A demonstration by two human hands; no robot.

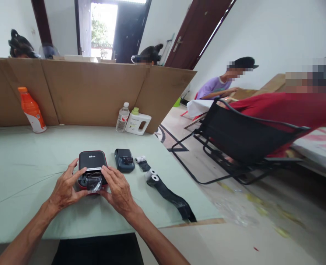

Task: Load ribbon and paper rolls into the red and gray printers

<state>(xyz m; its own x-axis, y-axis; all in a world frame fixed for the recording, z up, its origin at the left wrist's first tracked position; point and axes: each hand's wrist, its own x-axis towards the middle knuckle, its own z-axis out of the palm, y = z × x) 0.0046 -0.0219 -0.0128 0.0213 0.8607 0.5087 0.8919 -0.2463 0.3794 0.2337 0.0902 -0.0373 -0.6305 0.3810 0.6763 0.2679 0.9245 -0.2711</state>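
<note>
A black portable printer [92,159] with rounded corners and a red lower edge lies on the table in front of me. My left hand [67,186] grips its left side, thumb at the front edge and fingers along the side and top. On the opposite side my right hand [119,187] holds it, fingertips on the top by a white strip. A shiny dark film piece [94,183] sticks out at the printer's front between my thumbs. To the right stands a smaller dark blue printer [124,161] with glossy dark film on it.
Right of the printers lie a small roll [143,163] and larger white-cored rolls [152,177] with a long black strip [174,198] trailing to the table edge. An orange bottle [32,109], a clear bottle [122,117] and a white jug [137,123] stand before a cardboard screen [96,92]. Other people sit beyond.
</note>
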